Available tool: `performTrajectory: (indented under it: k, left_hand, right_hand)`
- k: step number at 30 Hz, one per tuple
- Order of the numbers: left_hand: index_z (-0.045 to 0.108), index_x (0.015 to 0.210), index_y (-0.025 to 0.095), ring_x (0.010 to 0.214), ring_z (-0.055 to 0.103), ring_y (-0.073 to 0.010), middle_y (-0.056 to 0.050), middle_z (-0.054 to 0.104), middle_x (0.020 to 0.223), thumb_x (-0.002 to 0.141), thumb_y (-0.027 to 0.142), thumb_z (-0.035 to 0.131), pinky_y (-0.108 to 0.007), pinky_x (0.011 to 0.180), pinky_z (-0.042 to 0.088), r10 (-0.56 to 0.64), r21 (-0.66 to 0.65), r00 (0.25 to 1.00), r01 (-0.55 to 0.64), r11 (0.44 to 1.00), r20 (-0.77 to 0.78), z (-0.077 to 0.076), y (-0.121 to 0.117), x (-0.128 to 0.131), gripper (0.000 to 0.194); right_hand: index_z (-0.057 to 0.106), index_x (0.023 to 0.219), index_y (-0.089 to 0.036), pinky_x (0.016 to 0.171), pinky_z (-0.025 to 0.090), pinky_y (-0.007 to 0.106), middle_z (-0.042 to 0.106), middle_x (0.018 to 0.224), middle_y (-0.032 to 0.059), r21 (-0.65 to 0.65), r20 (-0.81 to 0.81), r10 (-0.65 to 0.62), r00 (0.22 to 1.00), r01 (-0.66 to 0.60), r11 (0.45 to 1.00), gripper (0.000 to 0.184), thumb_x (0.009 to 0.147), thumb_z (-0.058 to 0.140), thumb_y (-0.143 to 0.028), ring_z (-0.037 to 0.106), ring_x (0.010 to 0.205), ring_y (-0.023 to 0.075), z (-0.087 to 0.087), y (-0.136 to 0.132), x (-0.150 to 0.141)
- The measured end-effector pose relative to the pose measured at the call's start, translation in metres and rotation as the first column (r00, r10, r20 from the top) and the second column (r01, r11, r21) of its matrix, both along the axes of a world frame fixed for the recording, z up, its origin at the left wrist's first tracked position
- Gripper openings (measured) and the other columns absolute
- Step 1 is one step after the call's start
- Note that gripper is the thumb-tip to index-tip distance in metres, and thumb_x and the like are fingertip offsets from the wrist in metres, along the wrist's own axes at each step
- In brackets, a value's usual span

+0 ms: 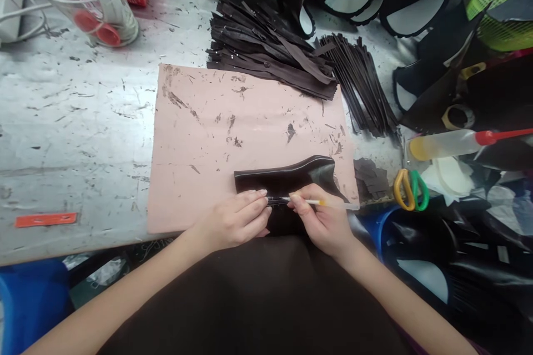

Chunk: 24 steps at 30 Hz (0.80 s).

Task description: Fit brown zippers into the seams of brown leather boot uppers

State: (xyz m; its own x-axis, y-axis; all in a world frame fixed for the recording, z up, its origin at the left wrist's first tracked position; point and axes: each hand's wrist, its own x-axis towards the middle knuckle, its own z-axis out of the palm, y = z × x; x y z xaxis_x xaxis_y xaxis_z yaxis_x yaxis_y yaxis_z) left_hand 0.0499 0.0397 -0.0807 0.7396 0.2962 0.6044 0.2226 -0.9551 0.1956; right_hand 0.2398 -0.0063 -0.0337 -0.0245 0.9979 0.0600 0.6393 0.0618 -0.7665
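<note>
A glossy black leather piece point(287, 176) with a folded upper edge lies at the front of the pink board point(200, 138), partly under both hands. My left hand point(244, 216) has its fingers pressed together on the piece, gripping it near its middle; the thumb is mostly hidden. In my right hand point(322, 219) is a slim pen point(310, 201) with a pale, see-through barrel and a yellow-orange part. It lies almost level, its tip pointing left at the leather close to my left fingertips. Whether the tip touches the leather is too small to tell.
Behind the board lie stacked dark strips point(266, 50) and thin black strips point(362, 83). Right are scissors point(410, 191) with yellow and green handles, a red-nozzled bottle point(449, 145) and a blue bin point(381, 227). An orange cutter point(45, 219) and a clear jar point(125, 25) stand left.
</note>
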Motion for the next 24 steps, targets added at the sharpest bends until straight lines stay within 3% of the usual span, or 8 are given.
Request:
performTrajectory:
  k: [24]
  left_hand:
    - [0.059,0.092,0.007,0.095,0.062,-0.0235,-0.012,0.067,0.092,0.081,0.029,0.059,-0.033,0.083,0.055,-0.005,0.012,1.000,0.005,1.000,0.003,-0.0015,0.0001,0.0007,0.025]
  right_hand:
    - [0.052,0.068,-0.019,0.051,0.043,0.023,0.057,0.060,0.0003,0.002,0.055,0.067,0.996,-0.067,0.998,0.018,0.085,0.045,-0.020,0.054,0.054,0.0110,0.0052,-0.0011,0.0000]
